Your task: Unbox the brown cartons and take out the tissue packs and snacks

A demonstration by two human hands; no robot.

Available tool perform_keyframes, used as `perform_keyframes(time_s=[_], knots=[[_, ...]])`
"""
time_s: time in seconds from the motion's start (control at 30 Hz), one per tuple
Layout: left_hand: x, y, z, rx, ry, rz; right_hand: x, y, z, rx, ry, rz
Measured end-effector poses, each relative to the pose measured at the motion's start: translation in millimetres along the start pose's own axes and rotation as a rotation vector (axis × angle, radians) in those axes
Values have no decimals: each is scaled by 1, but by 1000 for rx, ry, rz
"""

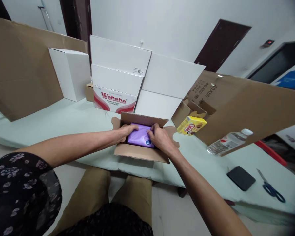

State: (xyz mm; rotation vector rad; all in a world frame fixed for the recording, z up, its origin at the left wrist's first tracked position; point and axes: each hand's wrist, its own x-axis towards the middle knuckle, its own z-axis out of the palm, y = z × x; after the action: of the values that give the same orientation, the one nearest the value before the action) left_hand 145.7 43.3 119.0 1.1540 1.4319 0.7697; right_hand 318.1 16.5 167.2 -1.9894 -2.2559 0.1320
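An open brown cardboard box (144, 154) stands near the table's front edge with its flaps folded outward. Within it lies a shiny purple soft pack (139, 137), possibly tissues, with a small blue round mark by its right end. My left hand (126, 131) grips the pack's left end, thumb on top, its fingers partly hidden down in the box. At the opposite end my right hand (159, 137) holds the pack with bent fingers and the thumb on its top. The pack's lower part is hidden by the box walls.
Behind stand a large white Wahaha carton (115, 100) and a tall white box (76, 75). Rightward are a yellow box (192, 126), a plastic water bottle (229, 141), a black flat case (241, 178) and scissors (270, 188). Cardboard panels (27, 65) border the table (64, 113).
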Motion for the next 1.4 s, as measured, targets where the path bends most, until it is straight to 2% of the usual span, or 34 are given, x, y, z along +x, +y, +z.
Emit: perform_keyframes(time_s=[0.13, 0.27, 0.37, 0.43, 0.53, 0.6, 0.7, 0.77, 0.93, 1.07, 1.27, 1.4], knots=[[-6, 12, 1, -115, 15, -92, 9, 14, -8, 136, 103, -10], [-18, 38, -10, -281, -10, -68, 3, 31, -15, 606, 145, -75], [-35, 59, -23, -387, -92, -20, -10, 37, -20, 908, 212, -222], [-47, 69, -29, -432, -148, 9, -20, 35, -23, 990, 210, -318], [-63, 72, -34, -523, -228, 40, -30, 29, -25, 1029, 155, -357], [-71, 70, -35, -586, -277, 66, -34, 24, -25, 1037, 177, -341], [-83, 63, -36, -614, -282, 145, -38, 20, -21, 1063, 222, -337], [-94, 58, -35, -610, -273, 247, -42, 19, -16, 1071, 269, -343], [-118, 28, -30, -564, -240, 568, -56, 12, 2, 1066, 505, -325], [-120, -1, -24, -535, -170, 712, -65, 4, 10, 1209, 554, -325], [-121, -15, -13, -504, -117, 730, -82, -6, 18, 1282, 538, -248], [-128, -21, -10, -459, -130, 721, -97, -12, 27, 1449, 604, -261]])
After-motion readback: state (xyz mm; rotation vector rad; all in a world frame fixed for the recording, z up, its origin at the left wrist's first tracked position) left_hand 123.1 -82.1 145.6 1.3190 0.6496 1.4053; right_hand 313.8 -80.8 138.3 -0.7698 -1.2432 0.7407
